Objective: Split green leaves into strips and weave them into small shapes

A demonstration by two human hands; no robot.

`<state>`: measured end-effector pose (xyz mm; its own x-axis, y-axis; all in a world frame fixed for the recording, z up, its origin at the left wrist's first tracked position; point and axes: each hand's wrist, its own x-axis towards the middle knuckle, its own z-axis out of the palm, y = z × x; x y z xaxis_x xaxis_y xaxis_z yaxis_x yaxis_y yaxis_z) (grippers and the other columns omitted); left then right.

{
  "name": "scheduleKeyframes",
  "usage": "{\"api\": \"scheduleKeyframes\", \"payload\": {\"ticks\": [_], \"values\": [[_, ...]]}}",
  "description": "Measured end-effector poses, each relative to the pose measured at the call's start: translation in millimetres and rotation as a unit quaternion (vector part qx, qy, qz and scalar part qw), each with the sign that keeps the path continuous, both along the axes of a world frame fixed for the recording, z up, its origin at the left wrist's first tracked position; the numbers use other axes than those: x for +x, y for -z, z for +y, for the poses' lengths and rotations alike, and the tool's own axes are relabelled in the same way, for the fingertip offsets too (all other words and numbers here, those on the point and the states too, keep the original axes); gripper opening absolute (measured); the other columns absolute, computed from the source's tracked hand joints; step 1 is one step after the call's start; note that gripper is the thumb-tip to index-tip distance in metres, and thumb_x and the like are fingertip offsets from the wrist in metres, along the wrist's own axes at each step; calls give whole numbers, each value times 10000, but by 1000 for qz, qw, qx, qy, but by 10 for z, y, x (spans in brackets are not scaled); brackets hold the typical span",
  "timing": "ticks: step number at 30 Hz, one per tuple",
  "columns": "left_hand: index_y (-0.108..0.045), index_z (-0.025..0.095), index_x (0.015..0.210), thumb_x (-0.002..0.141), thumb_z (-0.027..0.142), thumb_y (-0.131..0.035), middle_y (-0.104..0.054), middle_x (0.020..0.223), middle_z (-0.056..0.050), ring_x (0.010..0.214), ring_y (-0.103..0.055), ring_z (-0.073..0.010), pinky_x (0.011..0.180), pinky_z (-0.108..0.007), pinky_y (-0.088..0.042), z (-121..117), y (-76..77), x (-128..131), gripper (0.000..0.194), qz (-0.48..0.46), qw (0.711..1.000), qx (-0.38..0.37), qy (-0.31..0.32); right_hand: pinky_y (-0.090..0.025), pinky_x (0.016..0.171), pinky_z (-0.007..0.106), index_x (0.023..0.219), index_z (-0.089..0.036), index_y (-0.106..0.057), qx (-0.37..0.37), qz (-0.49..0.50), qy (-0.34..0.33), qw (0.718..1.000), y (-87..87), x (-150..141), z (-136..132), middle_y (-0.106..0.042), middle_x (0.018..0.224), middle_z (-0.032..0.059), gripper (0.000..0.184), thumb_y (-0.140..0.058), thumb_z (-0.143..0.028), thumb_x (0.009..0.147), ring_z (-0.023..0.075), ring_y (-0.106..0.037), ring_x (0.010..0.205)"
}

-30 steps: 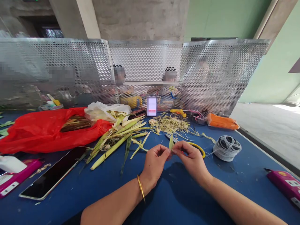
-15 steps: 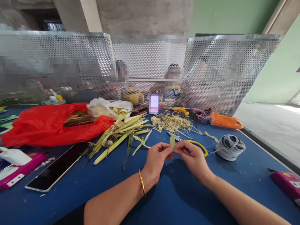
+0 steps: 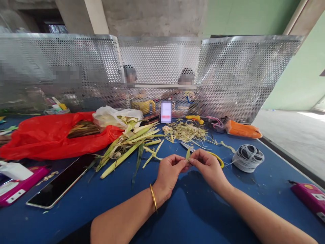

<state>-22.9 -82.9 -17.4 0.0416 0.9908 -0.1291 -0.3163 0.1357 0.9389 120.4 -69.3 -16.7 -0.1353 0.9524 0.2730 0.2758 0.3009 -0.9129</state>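
Observation:
Between my two hands is a small piece of green corn husk [image 3: 188,154], its tip pointing up and away from me. My left hand [image 3: 170,174], with a gold bangle on the wrist, pinches its lower end between thumb and forefinger. From the other side my right hand [image 3: 207,167] pinches the same piece, fingertips touching those of the left. Just beyond the hands lie scissors [image 3: 215,156] with yellow handles, partly hidden behind my right hand. A ball of grey-white string [image 3: 248,158] sits to the right, and a pile of husks [image 3: 127,152] lies to the left.
Husk scraps [image 3: 189,131] lie beyond the hands, near an upright lit phone [image 3: 166,112]. At left are a red bag [image 3: 50,135], a dark phone [image 3: 61,181] and a purple power strip [image 3: 20,186]. A perforated metal screen [image 3: 162,61] closes off the back; people sit behind it.
The husk piece between my fingertips now looks narrower and more pointed, where it was broad and flat. My right fingers have shifted slightly up around it. The view has moved a little.

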Motion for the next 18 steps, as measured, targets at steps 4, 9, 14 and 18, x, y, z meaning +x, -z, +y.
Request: {"api": "scheduleKeyframes", "payload": {"ticks": [4,9,14,18], "values": [[-670,137,646,627,268,-721,-651,621,-19,602,-595,-123,641,-249,-491,13,19,7,142,-13,1000,-8,-22,-426,620,257,760,-203,-579,77,-75,0,994,-4,-10,-26,-610,696,-6,99,-576,-273,831,148,-549,659],[-657,136,631,601,265,-721,-635,614,-21,606,-589,-128,635,-258,-500,8,-1,-8,148,-44,998,-32,-10,-438,648,256,780,-213,-610,134,-141,0,981,1,11,-28,-655,732,1,81,-576,-240,849,158,-591,688],[-644,136,643,590,318,-744,-627,620,-20,575,-574,-124,587,-254,-491,10,-20,-20,214,-40,998,-51,8,-448,671,270,811,-216,-615,156,-177,-9,972,0,27,-27,-667,770,11,100,-545,-235,879,168,-604,720],[-621,146,625,595,283,-730,-604,597,5,553,-559,-110,614,-257,-491,26,12,-10,177,-30,999,-43,-6,-442,704,269,793,-216,-584,166,-166,-26,972,2,21,-27,-640,797,14,108,-538,-222,891,165,-593,757]]}}
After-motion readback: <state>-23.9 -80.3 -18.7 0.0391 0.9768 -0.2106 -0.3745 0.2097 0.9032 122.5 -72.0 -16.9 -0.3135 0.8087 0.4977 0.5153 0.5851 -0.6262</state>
